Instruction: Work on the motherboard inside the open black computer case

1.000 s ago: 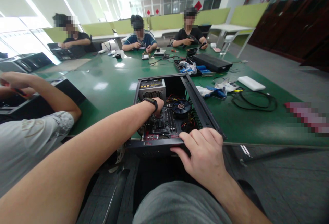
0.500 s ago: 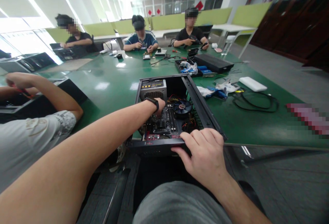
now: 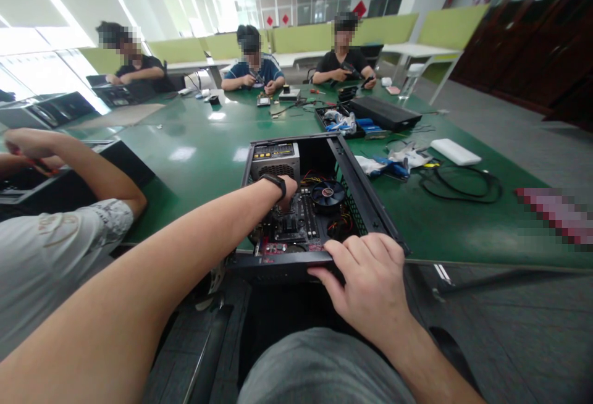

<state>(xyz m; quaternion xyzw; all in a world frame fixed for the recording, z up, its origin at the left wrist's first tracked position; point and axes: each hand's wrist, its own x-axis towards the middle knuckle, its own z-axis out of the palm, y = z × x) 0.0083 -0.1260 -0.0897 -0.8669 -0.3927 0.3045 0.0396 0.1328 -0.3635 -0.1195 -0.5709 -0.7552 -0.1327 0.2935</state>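
Note:
An open black computer case [image 3: 273,260] lies on its side at the table's near edge, partly overhanging it. My left hand [image 3: 289,191], a dark band at its wrist, reaches down inside by the motherboard [image 3: 291,226]. Its fingers look drawn together; their tips, and whatever they hold, are hidden. My right hand [image 3: 370,268] grips the near edge of the case, thumb below and fingers over the top. A round black cooling fan [image 3: 328,194] sits right of my left hand. Behind that hand is a grey power supply [image 3: 278,160] in the far left corner.
At left, a co-worker's arm [image 3: 97,172] bends over another black case [image 3: 132,169]. Several people sit across the green table [image 3: 199,175]. Right of my case lie plastic bags [image 3: 407,158], a white box [image 3: 456,151] and a black cable [image 3: 463,197].
Both my hands keep nearly the same places on and in the case. The view has shifted very slightly, and the co-worker's arm at left appears a little further left.

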